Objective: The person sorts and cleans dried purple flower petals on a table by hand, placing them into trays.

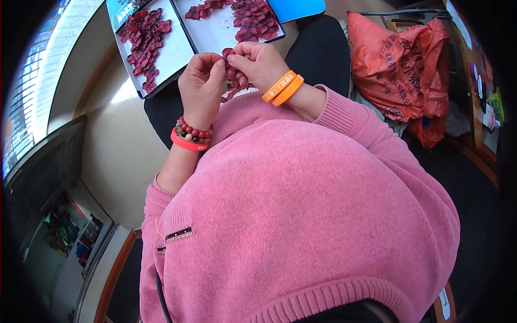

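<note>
My left hand [200, 89], with a beaded bracelet and a red band on its wrist, is closed in a pinch. My right hand [262, 63], wearing two orange wristbands, pinches close beside it. Between the two sets of fingertips is a dark red flower petal [228, 53]. More dark red petals [237, 82] show just below the hands, above the lap. Past my fingers lies a shallow white box [207, 32] with loose petals [254, 20] in it. Another heap of petals [145, 46] fills much of its left section [175, 49].
A red plastic bag [396, 67] with dark printing stands to the right of my legs. Something blue [296, 8] lies at the box's far right corner. On the left is a window [32, 81], and a shelf [86, 242] with small items stands lower down.
</note>
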Motion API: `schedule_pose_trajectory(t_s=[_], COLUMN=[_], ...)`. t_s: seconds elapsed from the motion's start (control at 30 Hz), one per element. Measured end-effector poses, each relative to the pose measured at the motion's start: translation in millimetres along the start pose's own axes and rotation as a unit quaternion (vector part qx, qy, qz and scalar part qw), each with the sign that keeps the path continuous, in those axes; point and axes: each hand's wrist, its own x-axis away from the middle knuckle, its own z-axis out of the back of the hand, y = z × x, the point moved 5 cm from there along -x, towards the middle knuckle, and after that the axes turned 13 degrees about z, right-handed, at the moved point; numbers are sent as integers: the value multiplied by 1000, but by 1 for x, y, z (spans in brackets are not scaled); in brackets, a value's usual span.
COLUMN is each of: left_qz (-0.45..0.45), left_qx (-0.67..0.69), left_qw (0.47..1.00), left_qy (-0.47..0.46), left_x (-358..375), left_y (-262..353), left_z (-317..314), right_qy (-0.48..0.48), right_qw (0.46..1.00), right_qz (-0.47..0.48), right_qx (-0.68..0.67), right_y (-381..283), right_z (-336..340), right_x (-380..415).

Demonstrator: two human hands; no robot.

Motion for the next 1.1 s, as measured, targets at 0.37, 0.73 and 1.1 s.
schedule_pose_trajectory(t_s=[0.37,0.73,1.1], left_qz=[-428,-54,50], left_qx=[-441,-28,30], left_qw=[782,998,998], left_qy=[107,-9,-10], left_x=[17,1,-16], left_y=[28,-2,-8], left_z=[-23,-4,1], right_qy=[-7,41,30], right_qw=[997,999,999], right_qz=[-58,-9,19], right_qx=[-42,-6,-25], right_y=[16,2,-6], right_z=[3,4,14], right_x=[-3,0,-9])
